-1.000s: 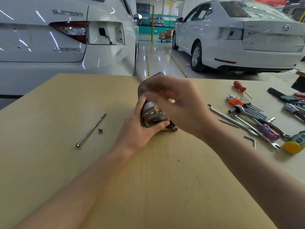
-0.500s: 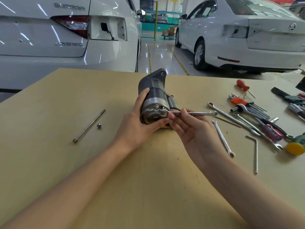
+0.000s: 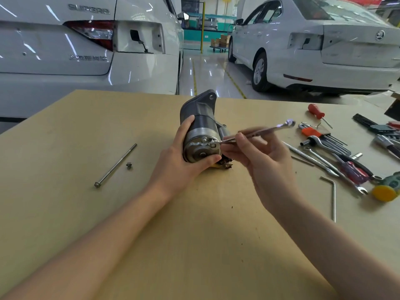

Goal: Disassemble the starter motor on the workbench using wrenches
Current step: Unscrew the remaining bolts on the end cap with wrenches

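Starter motor gripped by L hand; R hand pinches wrench, now tilted up.

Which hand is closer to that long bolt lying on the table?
The left hand. It grips the starter motor, just right of the long bolt. The right hand holds a wrench on the motor's far side, farther from the bolt.

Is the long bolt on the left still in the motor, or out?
Out. The long bolt lies flat on the workbench, apart from the motor held by the left hand.
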Demonstrator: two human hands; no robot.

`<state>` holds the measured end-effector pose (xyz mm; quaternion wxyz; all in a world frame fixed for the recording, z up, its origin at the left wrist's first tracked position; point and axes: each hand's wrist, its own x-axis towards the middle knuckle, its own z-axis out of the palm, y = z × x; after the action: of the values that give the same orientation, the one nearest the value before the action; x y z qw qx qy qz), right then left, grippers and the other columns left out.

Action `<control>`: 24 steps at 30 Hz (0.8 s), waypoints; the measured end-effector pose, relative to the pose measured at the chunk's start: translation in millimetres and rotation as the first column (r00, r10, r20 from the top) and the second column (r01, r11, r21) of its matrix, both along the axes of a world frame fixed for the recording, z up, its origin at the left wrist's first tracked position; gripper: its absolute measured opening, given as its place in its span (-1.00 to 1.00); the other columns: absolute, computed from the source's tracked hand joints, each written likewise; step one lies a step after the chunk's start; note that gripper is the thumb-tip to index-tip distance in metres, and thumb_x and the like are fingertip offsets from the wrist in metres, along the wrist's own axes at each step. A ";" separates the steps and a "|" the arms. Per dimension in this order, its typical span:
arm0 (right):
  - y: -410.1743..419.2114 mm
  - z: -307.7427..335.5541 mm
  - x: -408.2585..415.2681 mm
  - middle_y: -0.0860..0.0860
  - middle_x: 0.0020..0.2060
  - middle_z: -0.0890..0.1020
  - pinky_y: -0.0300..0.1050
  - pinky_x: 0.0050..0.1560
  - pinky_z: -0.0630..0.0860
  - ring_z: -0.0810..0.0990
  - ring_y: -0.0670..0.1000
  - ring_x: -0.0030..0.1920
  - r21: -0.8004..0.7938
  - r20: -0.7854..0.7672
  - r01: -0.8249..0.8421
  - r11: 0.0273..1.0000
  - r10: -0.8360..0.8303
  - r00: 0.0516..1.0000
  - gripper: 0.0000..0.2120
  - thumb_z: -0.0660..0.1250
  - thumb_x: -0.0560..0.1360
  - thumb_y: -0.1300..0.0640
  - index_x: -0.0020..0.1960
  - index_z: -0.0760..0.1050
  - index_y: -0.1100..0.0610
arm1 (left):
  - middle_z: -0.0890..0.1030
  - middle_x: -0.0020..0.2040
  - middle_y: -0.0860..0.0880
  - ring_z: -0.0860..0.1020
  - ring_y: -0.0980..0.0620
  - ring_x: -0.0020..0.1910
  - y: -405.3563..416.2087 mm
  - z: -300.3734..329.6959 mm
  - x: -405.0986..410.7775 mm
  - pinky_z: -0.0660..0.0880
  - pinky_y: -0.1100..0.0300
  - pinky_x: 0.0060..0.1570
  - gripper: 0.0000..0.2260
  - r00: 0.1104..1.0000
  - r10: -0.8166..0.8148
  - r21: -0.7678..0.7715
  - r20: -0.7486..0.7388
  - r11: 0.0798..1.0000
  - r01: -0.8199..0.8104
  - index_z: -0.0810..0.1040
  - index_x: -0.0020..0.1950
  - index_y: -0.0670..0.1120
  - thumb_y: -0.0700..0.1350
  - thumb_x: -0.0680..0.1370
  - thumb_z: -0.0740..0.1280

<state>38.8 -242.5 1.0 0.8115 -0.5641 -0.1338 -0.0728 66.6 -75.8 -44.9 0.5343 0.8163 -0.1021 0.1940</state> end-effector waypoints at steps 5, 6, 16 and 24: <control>8.2 29.3 12.0 -0.04 -0.30 0.58 -0.15 -0.22 0.53 0.55 -0.06 -0.32 -0.600 0.495 0.330 0.729 0.014 0.869 -0.88 0.34 0.50 0.32 0.01 0.54 0.16 | 0.56 -0.03 0.39 0.54 0.46 -0.06 0.5 -2.1 0.9 0.34 0.63 -0.11 -0.18 1.000 0.011 -0.009 -0.003 1.000 -0.011 0.22 0.46 0.28 0.08 0.31 0.56; 11.9 35.4 14.1 -0.08 -0.29 0.55 -0.21 -0.20 0.49 0.51 -0.08 -0.32 -0.664 0.561 0.390 0.638 0.080 0.824 -0.86 0.34 0.50 0.30 0.06 0.56 0.19 | 0.56 -0.08 0.43 0.53 0.48 -0.07 0.9 -2.4 0.9 0.34 0.63 -0.12 -0.19 1.000 0.012 0.005 -0.008 1.000 -0.012 0.22 0.46 0.27 0.12 0.30 0.54; 31.5 45.7 16.0 -0.02 -0.15 0.58 -0.30 -0.07 0.43 0.54 -0.14 -0.16 -0.786 0.586 0.401 0.470 0.363 0.724 -0.88 0.29 0.54 0.28 0.02 0.59 0.23 | 0.56 -0.29 0.38 0.48 0.53 -0.23 4.0 -2.8 2.1 0.33 0.62 -0.28 -0.57 0.999 0.032 0.085 -0.040 0.996 -0.029 0.50 0.14 0.04 0.10 0.33 0.49; -4.2 -1.1 1.7 0.14 -0.30 0.65 -0.17 -0.17 0.60 0.65 0.06 -0.26 0.160 -0.200 0.004 0.987 0.029 0.979 -0.95 0.22 0.57 0.31 -0.04 0.45 0.28 | 0.52 -0.02 0.39 0.52 0.49 -0.05 1.3 2.0 0.1 0.35 0.63 -0.10 -0.12 1.000 -0.007 0.010 -0.015 1.000 0.007 0.18 0.48 0.29 0.24 0.23 0.50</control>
<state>40.4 -246.7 -0.1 0.8639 -0.5009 -0.0480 -0.0205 66.7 -74.5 -42.9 0.5318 0.8201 -0.1020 0.1853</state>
